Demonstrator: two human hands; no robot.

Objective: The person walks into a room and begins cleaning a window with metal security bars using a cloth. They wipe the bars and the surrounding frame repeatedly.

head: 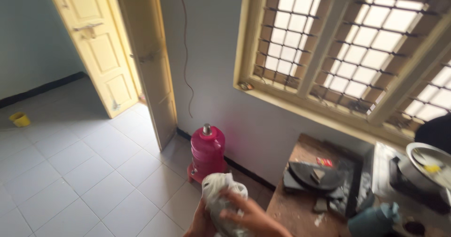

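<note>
A crumpled white plastic bag [220,192] is held low in the middle of the head view. My right hand [253,216] wraps over its right side with the fingers curled on it. My left hand [199,222] grips it from the lower left, partly hidden behind the bag. Both hands are above the tiled floor, beside the left edge of a brown wooden table [291,209].
A pink water jug [207,153] stands against the wall under a barred window [347,54]. The table carries a dark round griddle [314,176], a teal bottle [373,219] and a steel plate [430,159]. A yellow door [101,54] stands open at left; a small yellow cup [20,119] sits on the floor.
</note>
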